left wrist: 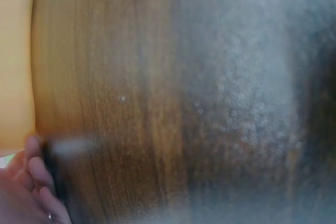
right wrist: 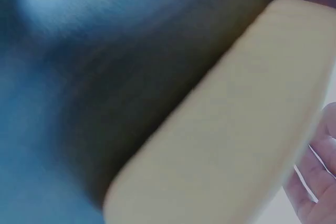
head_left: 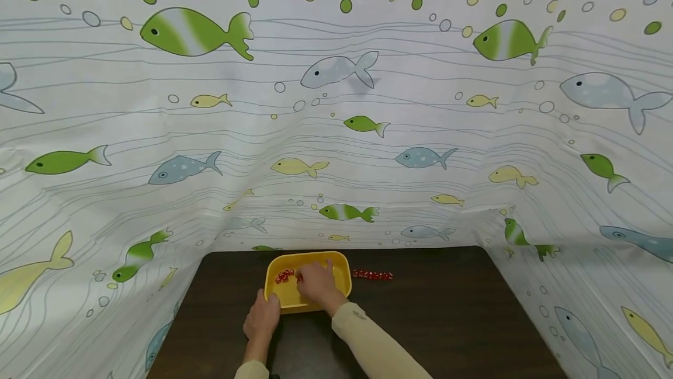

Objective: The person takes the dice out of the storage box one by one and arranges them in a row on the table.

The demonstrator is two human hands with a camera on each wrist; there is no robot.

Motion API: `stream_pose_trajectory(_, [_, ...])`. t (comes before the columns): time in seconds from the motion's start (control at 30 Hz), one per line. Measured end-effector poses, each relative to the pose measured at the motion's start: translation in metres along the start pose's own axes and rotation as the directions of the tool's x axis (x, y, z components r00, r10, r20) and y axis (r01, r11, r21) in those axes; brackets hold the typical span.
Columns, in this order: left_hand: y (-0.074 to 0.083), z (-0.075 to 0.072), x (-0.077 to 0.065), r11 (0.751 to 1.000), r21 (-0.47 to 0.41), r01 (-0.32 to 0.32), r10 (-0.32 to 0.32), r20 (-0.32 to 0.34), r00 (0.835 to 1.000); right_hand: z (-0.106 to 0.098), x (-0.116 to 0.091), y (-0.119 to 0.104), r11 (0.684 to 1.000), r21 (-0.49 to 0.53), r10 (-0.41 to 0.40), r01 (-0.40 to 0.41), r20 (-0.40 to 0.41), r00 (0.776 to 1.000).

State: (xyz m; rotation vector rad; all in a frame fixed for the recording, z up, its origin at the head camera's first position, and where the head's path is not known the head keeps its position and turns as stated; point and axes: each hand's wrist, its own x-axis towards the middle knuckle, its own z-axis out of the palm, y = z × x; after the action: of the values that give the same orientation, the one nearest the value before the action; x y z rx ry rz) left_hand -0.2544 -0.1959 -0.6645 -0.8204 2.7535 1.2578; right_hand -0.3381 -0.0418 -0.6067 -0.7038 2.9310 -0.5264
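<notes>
Several small red pieces inside one yellow tray

Smooth plastic is seen in the tray, glossy wood grain on the table, creased sheeting in the backdrop.

No readable text or numbers, small dark marking on right sleeve, too tiny to decipher

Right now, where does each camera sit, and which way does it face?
Head: worn there, facing forward and down; yellow tray, left hand, right hand, sleeves show.
Left wrist: worn there, facing table and tray; fingers lower left.
Right wrist: worn there, facing the tray's side; right hand at right.
Both wrist views share the tray.
</notes>
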Motion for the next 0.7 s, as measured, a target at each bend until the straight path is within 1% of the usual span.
stream_pose_trajectory(0.1, [0.0, -0.001, 0.001, 1.0, -0.001, 0.0, 0.0, 0.004, 1.0, -0.009, 0.001, 0.0, 1.0, 0.022, -0.006, 0.006, -0.012, 1.0])
stream_pose_trajectory(0.27, [0.0, -0.001, 0.0, 1.0, 0.003, -0.001, 0.001, 0.001, 1.0, -0.021, -0.002, 0.001, 1.0, 0.024, -0.018, 0.019, -0.052, 0.998])
stream_pose_trajectory(0.57, [0.003, -0.003, -0.006, 1.0, -0.004, -0.007, 0.007, 0.01, 1.0, -0.024, -0.01, 0.011, 0.999, 0.027, -0.016, 0.018, -0.095, 0.995])
stream_pose_trajectory(0.7, [0.002, -0.003, -0.005, 1.0, -0.014, -0.003, 0.003, 0.015, 1.0, -0.026, -0.012, 0.018, 1.0, 0.009, -0.019, 0.021, -0.138, 0.99])
